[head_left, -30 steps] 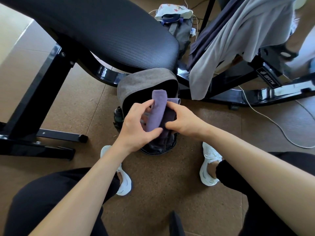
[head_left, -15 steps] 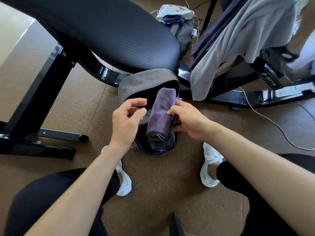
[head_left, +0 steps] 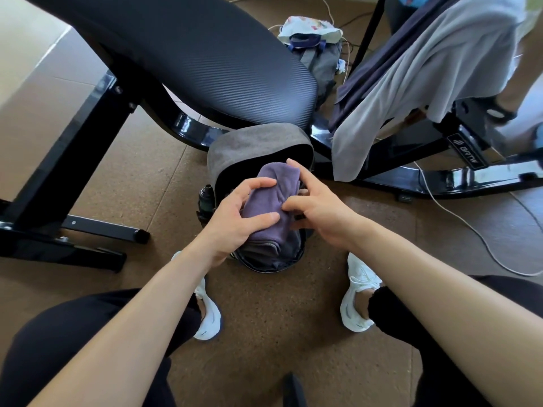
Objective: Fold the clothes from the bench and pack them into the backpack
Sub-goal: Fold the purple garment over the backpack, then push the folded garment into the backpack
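both hands are over the open backpack (head_left: 252, 145), which stands on the brown floor (head_left: 264, 333) at the centre of the frame, between my white shoes (head_left: 358, 301). a folded purple cloth (head_left: 273, 201) sits in its mouth, on top of darker fabric inside. my left hand (head_left: 235, 218) holds the cloth, fingers and thumb curled over its left side. my right hand (head_left: 320, 207) is loose and clasps nothing; its thumb and forefinger touch the cloth's right edge and far end. a bottle (head_left: 205, 198) stands in the pack's left side pocket. the black bench (head_left: 191, 54) fills the upper left. at upper right a grey shirt (head_left: 426, 83) and a dark garment (head_left: 379, 63) hang over the frame. a white cable (head_left: 470, 230) trails across the floor at right.
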### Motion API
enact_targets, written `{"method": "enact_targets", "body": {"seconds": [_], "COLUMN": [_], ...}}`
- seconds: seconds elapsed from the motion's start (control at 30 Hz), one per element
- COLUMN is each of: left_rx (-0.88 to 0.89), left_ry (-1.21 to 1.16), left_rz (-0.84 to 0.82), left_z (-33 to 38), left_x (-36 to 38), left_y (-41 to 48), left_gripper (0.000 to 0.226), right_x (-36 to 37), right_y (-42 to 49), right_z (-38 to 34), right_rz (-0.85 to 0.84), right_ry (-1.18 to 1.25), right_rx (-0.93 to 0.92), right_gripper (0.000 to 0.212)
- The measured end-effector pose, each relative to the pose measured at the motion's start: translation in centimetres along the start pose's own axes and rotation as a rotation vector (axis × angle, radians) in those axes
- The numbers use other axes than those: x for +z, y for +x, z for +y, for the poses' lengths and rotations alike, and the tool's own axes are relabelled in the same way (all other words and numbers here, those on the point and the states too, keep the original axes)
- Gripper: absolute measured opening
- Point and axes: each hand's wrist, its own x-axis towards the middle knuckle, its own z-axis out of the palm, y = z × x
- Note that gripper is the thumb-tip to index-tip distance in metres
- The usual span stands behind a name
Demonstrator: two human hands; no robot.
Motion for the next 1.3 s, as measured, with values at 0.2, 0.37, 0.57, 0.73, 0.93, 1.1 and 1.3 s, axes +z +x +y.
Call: {"method": "enact_targets", "body": {"seconds": [0.2,0.37,0.57,0.73,0.93,1.1,1.3], "left_rx": [-0.071,-0.186,-0.273,-0.269,-0.074,0.017,-0.061], "left_ry": [0.152,0.152,0.439,0.805,1.183,1.596,1.716], "left_rz": [-0.171,-0.148,0.043,0.145,0.008,-0.151,-0.188], "left_z": [-0.2,-0.7,-3.0,-3.5,-4.7,-9.7,-15.2], "left_x": [-1.0,-1.2,-1.5,-2.7,-3.0,-2.1,-1.5], "left_y": [-0.4,-0.5,-0.7,-0.3,5.3,10.6,15.2], "left_gripper": [0.066,0.070,0.073,0.071,0.073,0.068,0.066], "right_x": [0.2,0.9,-0.9,-4.0,-4.3,-5.1,-5.1], "right_y": [1.0,1.4,3.5,6.6,9.5,10.5,11.3], "right_z": [1.0,2.8,3.1,0.9,0.4,-0.4,0.1], "right_rz": [0.033,0.127,0.342,0.296,0.268,0.256,0.261], "right_ry": [0.159,0.009,-0.516,-0.831,-0.547,-0.337,-0.289], "right_rx": [0.243,0.254,0.123,-0.016,0.001,0.067,0.085], "right_gripper": [0.022,0.013,0.011,0.049,0.065,0.057,0.069]}}
